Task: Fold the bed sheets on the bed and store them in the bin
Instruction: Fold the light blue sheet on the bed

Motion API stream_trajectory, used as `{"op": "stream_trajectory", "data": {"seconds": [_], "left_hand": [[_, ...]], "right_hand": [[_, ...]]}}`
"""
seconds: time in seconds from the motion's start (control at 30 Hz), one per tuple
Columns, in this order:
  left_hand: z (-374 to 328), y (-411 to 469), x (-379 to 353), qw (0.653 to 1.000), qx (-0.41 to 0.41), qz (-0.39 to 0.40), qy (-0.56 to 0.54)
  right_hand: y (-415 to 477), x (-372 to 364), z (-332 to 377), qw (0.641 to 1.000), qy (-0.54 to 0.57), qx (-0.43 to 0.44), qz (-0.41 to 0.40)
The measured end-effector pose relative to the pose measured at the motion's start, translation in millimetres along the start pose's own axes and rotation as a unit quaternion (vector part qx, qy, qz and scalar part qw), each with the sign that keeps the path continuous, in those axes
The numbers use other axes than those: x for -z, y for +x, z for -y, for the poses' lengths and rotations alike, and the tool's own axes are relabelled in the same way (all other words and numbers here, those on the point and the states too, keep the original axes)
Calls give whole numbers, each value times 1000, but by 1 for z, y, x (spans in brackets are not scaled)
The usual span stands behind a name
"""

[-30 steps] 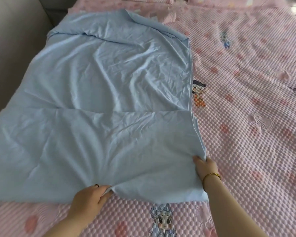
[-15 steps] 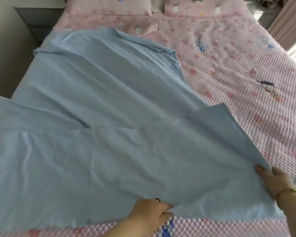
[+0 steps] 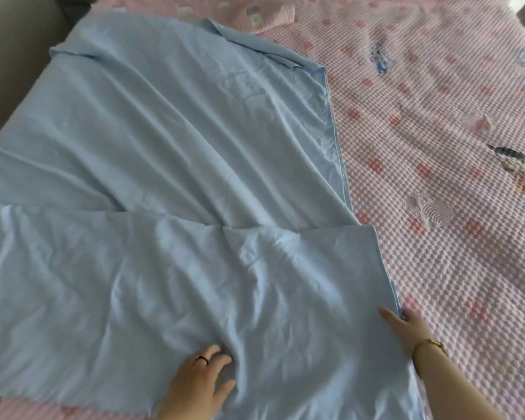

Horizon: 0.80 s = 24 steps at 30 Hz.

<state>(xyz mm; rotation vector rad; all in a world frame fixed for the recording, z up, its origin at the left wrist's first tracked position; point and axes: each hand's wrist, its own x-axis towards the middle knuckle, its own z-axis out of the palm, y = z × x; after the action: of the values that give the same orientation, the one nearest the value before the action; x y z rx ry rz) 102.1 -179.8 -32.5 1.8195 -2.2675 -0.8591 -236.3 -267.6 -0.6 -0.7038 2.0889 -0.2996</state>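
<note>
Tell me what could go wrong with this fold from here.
1. Wrinkles bunch in the sheet beside the left hand; folding on would likely press them in.
2. The flap's corner sticks out past the layer beneath, so the fold may end skewed unless the right hand, pinching that edge, squares it.

The folded near flap of the wrinkled light blue bed sheet (image 3: 176,140), splayed over the pink quilted bedspread (image 3: 437,207) half a second ago, now lines up with the layer beneath. The left hand (image 3: 200,380), then bunching the hem, lies spread-fingered. The right hand (image 3: 406,327), apparently pinching the edge, has followed it inward.
</note>
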Motion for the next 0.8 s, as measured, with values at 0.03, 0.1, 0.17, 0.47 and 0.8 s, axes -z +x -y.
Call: {"op": "stream_trajectory", "data": {"seconds": [0.03,0.1,0.17,0.47,0.8], "left_hand": [[-3,5,-1,999,10,-43,-18],[-7,20,-5,992,23,-117,-33],[-14,39,-7,987,40,-148,-45],[-17,156,23,979,100,-171,54],[0,214,-16,976,72,-41,201]], "right_hand": [[11,2,11,1000,12,19,3],[37,5,37,997,60,33,24],[68,4,65,992,115,21,53],[141,-28,199,955,207,-9,214],[198,49,239,930,-65,239,-272]]}}
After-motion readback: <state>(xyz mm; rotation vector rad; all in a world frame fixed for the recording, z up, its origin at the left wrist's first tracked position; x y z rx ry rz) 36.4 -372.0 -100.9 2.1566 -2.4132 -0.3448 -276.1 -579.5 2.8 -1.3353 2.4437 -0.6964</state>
